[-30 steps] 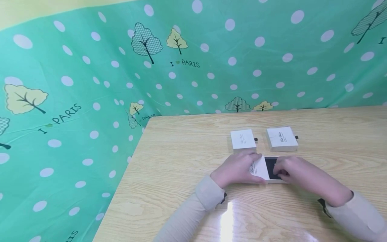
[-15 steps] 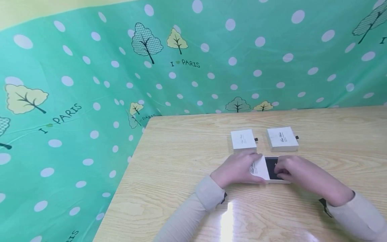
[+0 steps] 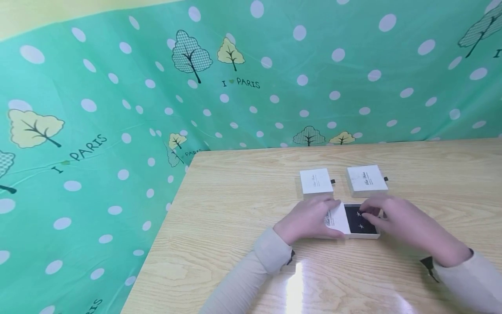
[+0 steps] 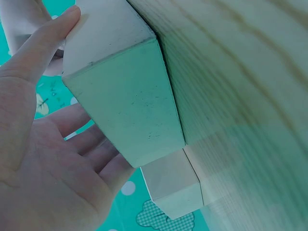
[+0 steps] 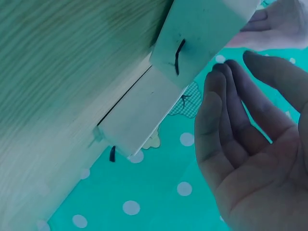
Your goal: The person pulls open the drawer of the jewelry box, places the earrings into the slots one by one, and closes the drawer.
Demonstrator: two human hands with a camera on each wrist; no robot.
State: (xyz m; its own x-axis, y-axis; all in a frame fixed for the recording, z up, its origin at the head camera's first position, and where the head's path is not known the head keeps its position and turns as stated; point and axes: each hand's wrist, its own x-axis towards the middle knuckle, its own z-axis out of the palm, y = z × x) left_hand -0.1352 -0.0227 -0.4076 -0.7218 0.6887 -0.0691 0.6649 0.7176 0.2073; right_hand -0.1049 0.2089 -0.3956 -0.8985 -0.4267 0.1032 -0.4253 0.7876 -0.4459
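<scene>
A white drawer-style gift box (image 3: pixel 339 219) lies on the table, its tray (image 3: pixel 363 236) slid out to the right. On the tray's black insert (image 3: pixel 354 226) sit two small silvery star-shaped pieces (image 3: pixel 361 226), like earrings. My left hand (image 3: pixel 307 219) grips the white sleeve, thumb on the near side and fingers at the far side; the left wrist view shows the sleeve's closed end (image 4: pixel 127 108). Over the tray's right part hovers my right hand (image 3: pixel 404 222), fingers gently bent. In the right wrist view nothing shows between those fingers, and a black pull ribbon (image 5: pixel 179 57) hangs on the tray's end.
Two more white boxes, one at the back left (image 3: pixel 315 181) and one at the back right (image 3: pixel 367 179), stand behind the opened one, each with a dark pull tab on its right. A green dotted curtain (image 3: pixel 251 87) borders the wooden table (image 3: pixel 231 196) behind and at left.
My right hand has lifted and drawn back to the right from the tray, its fingers spreading apart, which uncovers both star pieces. The left hand has stayed on the sleeve.
</scene>
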